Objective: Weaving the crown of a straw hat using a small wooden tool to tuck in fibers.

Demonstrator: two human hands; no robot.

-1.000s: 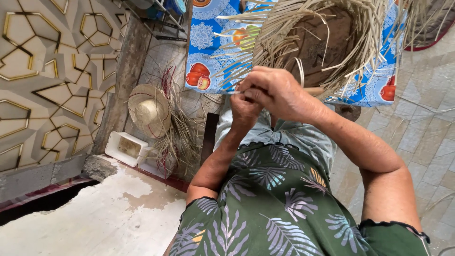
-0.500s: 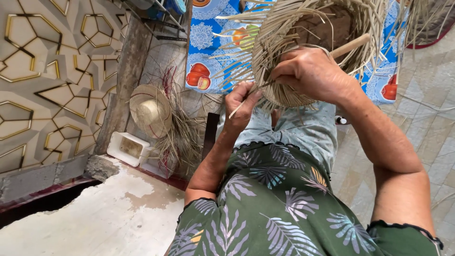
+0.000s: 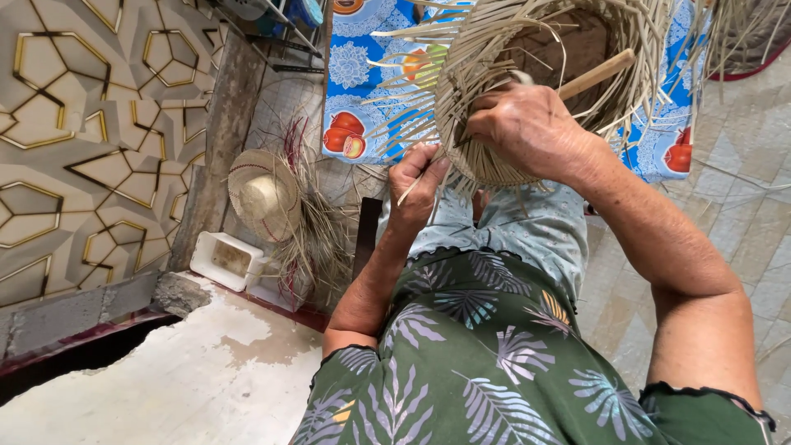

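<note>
A half-woven straw hat (image 3: pixel 486 91) with many loose strands sticking out rests over my knees. My right hand (image 3: pixel 527 124) grips its woven rim from above; a wooden stick (image 3: pixel 597 72) pokes out past my knuckles. My left hand (image 3: pixel 418 188) is closed on a thin straw strand (image 3: pixel 409 192) at the hat's lower left edge. Both hands touch the weave.
A finished straw hat (image 3: pixel 262 194) lies on a bundle of loose straw (image 3: pixel 317 239) by the wall. A white plastic tray (image 3: pixel 225 259) sits beside it. A blue cloth with fruit prints (image 3: pixel 362 91) lies under the work. Tiled floor (image 3: pixel 741 198) stretches right.
The hat has been lifted and turned toward me. My right hand moved up onto its rim, and my left hand shifted to pinch a strand at the edge.
</note>
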